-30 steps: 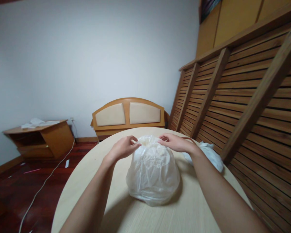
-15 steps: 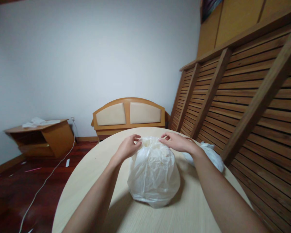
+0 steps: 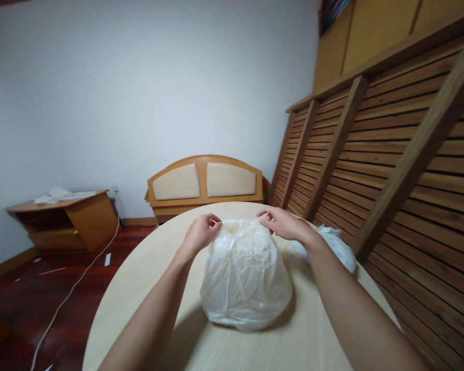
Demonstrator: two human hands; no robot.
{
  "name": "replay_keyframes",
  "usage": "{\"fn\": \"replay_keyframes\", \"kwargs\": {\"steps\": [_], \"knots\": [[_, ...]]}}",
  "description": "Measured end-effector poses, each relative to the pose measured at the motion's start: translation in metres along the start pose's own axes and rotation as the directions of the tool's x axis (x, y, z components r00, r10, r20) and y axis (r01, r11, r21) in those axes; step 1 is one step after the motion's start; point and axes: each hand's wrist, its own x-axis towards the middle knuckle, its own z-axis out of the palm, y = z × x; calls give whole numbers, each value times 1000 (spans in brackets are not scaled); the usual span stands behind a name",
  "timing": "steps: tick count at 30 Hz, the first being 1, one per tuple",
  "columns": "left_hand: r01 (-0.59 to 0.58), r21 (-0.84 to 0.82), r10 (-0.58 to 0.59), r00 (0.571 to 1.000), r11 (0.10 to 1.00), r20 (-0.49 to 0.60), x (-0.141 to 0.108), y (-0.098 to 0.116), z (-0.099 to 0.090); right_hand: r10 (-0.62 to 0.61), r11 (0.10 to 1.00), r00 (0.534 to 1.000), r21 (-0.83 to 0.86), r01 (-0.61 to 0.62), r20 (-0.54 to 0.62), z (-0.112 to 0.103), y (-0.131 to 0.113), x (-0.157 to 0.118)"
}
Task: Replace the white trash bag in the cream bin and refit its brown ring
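A full, rounded white plastic bag (image 3: 247,283) stands on the pale round table (image 3: 147,268) in front of me. My left hand (image 3: 203,232) pinches the left side of its gathered mouth. At the opposite side of the mouth, my right hand (image 3: 280,224) grips the rim between thumb and fingers. The opening between them is stretched sideways. What the bag holds is hidden by the cloudy plastic.
A second white plastic bag (image 3: 334,247) lies at the table's right edge, partly behind my right forearm. Wooden slatted panels (image 3: 371,154) lean along the right. A headboard (image 3: 204,180) stands beyond the table. At left are a low cabinet (image 3: 88,221) and a cable (image 3: 73,288) on the floor.
My hands have moved slightly apart, the left one outward to the left and the right one a little rightward. The bag's mouth and body have widened.
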Motion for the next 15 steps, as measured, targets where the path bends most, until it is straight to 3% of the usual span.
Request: {"fn": "replay_keyframes", "kwargs": {"steps": [7,11,15], "knots": [[8,4,-8,1000,1000,-30,3,-4,-2,35,994,995,-103,-45,-98,0,2,0],[4,-37,-3,999,999,35,3,-4,3,46,994,998,-102,-42,33,1,-11,-6],[12,-39,-8,995,999,95,0,1,3,-90,990,991,-95,99,102,6,-17,-6]]}}
